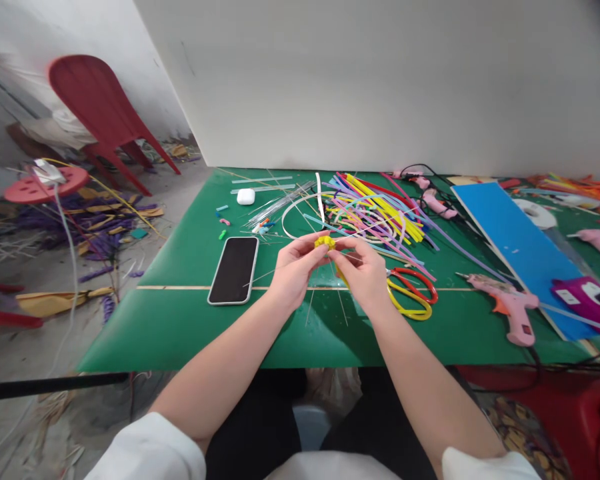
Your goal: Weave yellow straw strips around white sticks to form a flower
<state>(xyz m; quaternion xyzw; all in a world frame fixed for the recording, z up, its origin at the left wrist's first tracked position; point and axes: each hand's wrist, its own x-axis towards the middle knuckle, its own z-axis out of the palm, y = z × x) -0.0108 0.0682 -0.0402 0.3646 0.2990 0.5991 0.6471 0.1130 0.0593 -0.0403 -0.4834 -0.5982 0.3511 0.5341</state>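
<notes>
Both hands meet over the middle of the green table, pinching a small bunched piece of yellow pipe cleaner (325,243) between thumbs and fingertips. My left hand (297,267) is closed on its left side. On the other side, my right hand (360,268) is closed on it too, and a yellow strand hangs below those fingers. Thin clear sticks (343,308) poke out around and below the hands; whether they join the yellow piece I cannot tell. Scissors (415,293) with red and yellow handles lie right beside my right hand, their blades mostly hidden.
A phone (234,270) lies to the left, with a white earbud case (246,197) behind it. Colourful pipe cleaners (380,207) are heaped at the back. A pink glue gun (510,303) and a blue board (510,247) lie on the right. A white panel (370,87) stands behind the table (180,333).
</notes>
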